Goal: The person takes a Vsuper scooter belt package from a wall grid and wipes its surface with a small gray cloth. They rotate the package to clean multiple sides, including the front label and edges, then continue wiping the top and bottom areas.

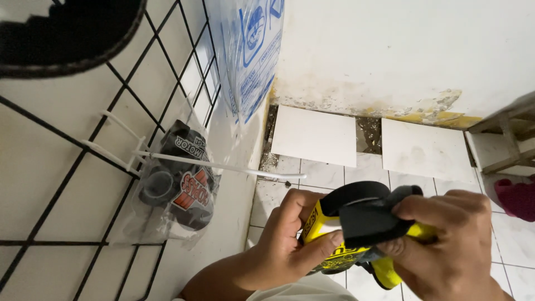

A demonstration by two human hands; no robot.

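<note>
1. Head view, far left: you have a black wire grid rack (67,167) flat against the white wall, its thin bars forming wide squares. A white peg hook (217,166) juts out from it toward you, its long thin tip ending just above your left hand.
2. On that hook hangs a clear plastic bag (178,184) with dark rubber parts inside, glossy and crinkled. Another clear bag with blue print (251,50) hangs higher, near the wall corner.
3. Your left hand (284,239) is clenched around the yellow-and-black pack (334,245), thumb pressed on its front; the pack sits low in the middle, between both hands, clear of the rack.
4. Your right hand (451,251) grips the pack's black, matte end, fingers curled over it.
5. Beyond your hands, the white tiled floor (423,150) lies open up to a stained, flaking wall base (356,100).
6. Far right, a pale wooden frame (501,139) and a pink thing (515,198) crowd the edge.
</note>
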